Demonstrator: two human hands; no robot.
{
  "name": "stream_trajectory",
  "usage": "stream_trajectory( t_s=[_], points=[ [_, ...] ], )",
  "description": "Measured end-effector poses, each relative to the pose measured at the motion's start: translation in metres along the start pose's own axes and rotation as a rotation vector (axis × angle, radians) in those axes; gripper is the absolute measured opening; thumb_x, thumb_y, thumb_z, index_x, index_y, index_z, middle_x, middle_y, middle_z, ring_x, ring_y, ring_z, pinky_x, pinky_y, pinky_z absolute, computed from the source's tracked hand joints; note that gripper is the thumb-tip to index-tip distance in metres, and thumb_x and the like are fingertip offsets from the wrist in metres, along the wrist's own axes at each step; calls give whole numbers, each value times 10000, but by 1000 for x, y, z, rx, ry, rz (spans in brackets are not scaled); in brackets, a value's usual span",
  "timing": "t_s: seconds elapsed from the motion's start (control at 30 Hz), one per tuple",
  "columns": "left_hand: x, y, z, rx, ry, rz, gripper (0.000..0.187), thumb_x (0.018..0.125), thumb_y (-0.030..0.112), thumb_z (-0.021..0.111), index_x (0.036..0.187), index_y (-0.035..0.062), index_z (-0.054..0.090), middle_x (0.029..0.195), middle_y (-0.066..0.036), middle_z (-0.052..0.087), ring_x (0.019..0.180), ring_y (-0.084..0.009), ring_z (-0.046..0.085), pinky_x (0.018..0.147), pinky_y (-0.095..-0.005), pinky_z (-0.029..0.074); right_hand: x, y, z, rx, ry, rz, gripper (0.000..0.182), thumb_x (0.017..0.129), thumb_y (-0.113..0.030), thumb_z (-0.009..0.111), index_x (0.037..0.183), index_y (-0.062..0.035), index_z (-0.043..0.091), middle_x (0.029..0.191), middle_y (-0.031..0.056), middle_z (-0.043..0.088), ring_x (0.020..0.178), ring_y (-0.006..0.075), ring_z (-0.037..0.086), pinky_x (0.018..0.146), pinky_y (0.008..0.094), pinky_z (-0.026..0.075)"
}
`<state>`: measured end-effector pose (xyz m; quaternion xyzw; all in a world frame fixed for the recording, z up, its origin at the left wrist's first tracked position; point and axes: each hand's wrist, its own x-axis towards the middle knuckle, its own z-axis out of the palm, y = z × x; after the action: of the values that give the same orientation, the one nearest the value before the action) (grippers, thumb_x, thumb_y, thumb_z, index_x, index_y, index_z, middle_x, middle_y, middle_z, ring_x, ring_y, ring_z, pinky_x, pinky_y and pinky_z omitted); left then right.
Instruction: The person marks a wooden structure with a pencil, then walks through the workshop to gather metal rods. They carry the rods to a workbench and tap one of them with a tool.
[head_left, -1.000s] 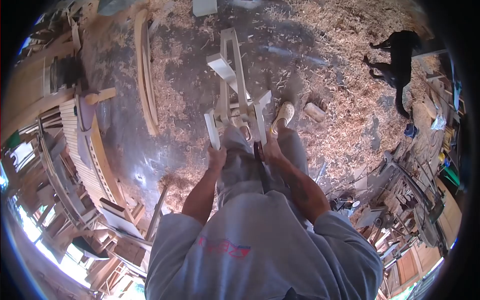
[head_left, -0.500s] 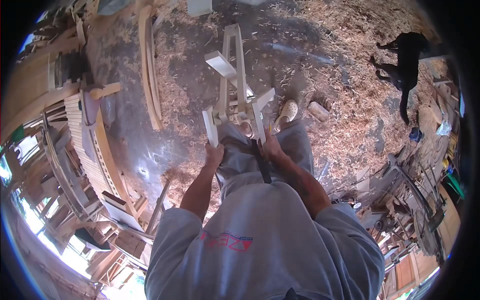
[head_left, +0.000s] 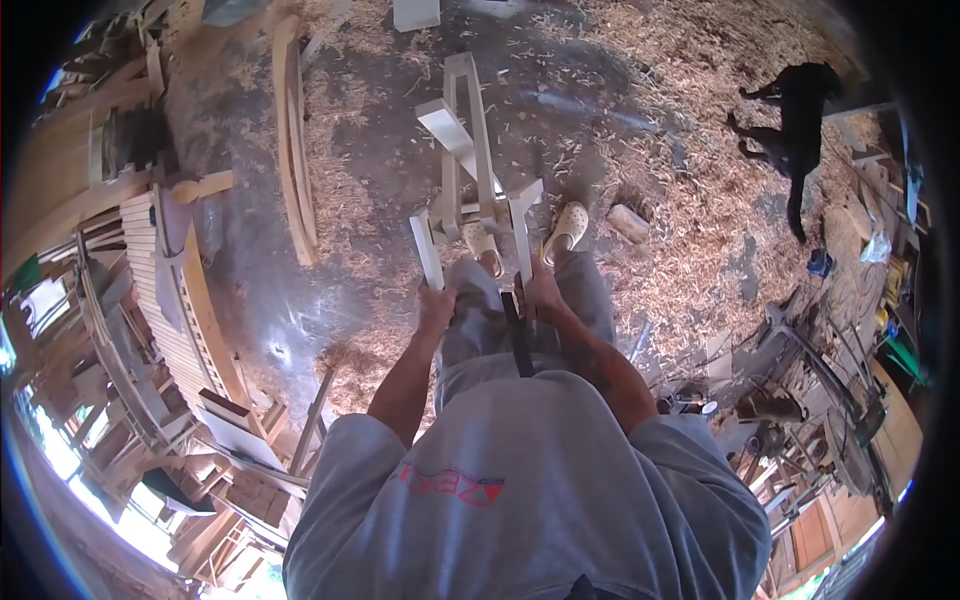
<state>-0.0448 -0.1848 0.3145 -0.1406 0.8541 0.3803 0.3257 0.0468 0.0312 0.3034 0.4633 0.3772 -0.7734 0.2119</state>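
Note:
A pale wooden frame (head_left: pixel 478 135) of joined bars extends away from my legs over the floor, with a slanted board (head_left: pixel 447 132) across it. My left hand (head_left: pixel 436 305) is closed round the near end of its left bar (head_left: pixel 427 250). The near end of the right bar (head_left: pixel 521 240) is gripped by my right hand (head_left: pixel 541 290). A thin yellow item, perhaps a pencil, shows beside the right fingers. Between my hands hangs a dark strap (head_left: pixel 517 335) against my clothes.
Long planks (head_left: pixel 292 140) lie on the floor at the left, near a slatted wooden piece (head_left: pixel 160 260). A black dog (head_left: pixel 800 125) lies on shavings at the upper right. A short wood block (head_left: pixel 628 223) rests right of my shoes. Tools and scrap crowd the lower right.
The near ends of the frame have shifted slightly right, with both hands still on the bars. More of my shoes shows below the frame. The surroundings have slid a little left in view.

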Motion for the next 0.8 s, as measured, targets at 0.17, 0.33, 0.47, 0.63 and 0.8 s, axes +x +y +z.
stream_trajectory(
  t_s=[0.17,0.33,0.47,0.63,0.8],
  points=[
    [-9,5,12,-350,-102,-124,552,720,186,713,1188,-36,520,813,-129,620,573,-159,614,431,-287,485,-13,-1,11,34,153,-43,629,969,-569,344,852,-10,609,534,62,506,398,169,476,380,313,388],
    [-10,7,4,-601,-304,-121,463,723,180,724,1070,-69,545,604,-47,538,404,-125,495,335,-256,390,-26,-10,26,12,364,-142,608,967,-558,364,855,-9,601,521,58,511,397,153,483,385,304,391],
    [1,0,4,-543,-350,-195,312,754,202,709,899,-47,589,520,-15,479,353,-121,440,321,-267,360,-22,-8,32,-16,572,-242,599,941,-558,411,842,0,601,533,67,530,403,155,497,386,304,398],
    [5,7,8,-375,-340,-235,355,837,343,683,734,19,579,503,-30,507,370,-133,492,329,-301,359,-14,-7,22,-95,559,-323,628,915,-576,437,761,16,579,516,77,509,389,164,491,365,306,381],
    [-9,30,-9,-334,-383,-136,363,886,363,634,763,24,589,505,-32,525,376,-131,505,336,-301,372,-14,-8,16,-142,546,-293,647,917,-572,428,702,22,566,508,85,501,369,176,484,344,322,365]
  ],
)
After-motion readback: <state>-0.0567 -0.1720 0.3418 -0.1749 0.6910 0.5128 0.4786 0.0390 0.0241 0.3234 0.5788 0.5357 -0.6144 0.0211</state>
